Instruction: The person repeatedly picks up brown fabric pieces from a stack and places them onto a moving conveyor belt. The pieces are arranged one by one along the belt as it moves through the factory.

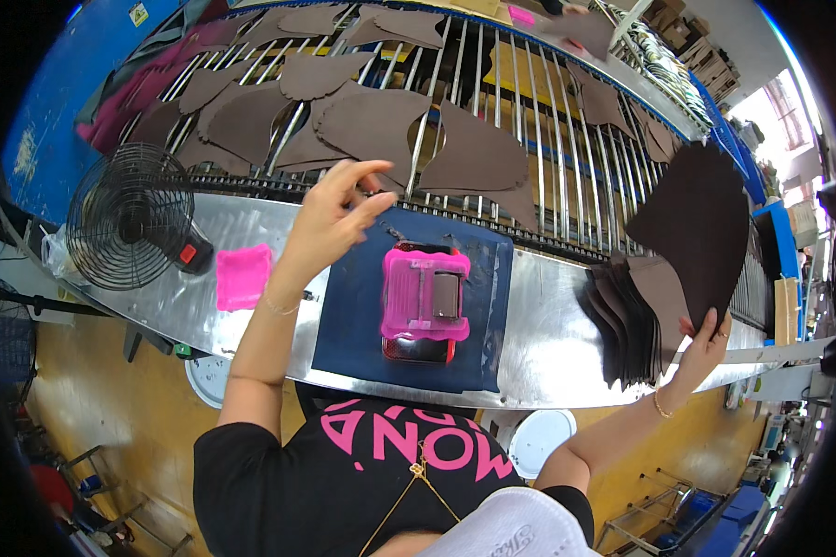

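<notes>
My right hand [708, 345] grips the lower edge of a dark brown cut sheet [701, 223], which is raised and tilted at the right. Beside it, a fanned stack of similar brown pieces [627, 325] lies on the metal table. My left hand [342, 212] is above the far edge of a dark blue mat [348, 320], thumb and forefinger apart, with nothing visible between them. On the mat lies a pink ridged plate [401, 297] bearing a small brown rectangular piece [446, 295]. Black and red parts of something show under the plate's ends.
Beyond the table runs a rack of metal rollers [567, 121] with many brown cut pieces [372, 125] lying on it. A black wire-cage fan [130, 218] stands at the left, next to a pink tray [243, 277]. White round lids [542, 441] show below the table edge.
</notes>
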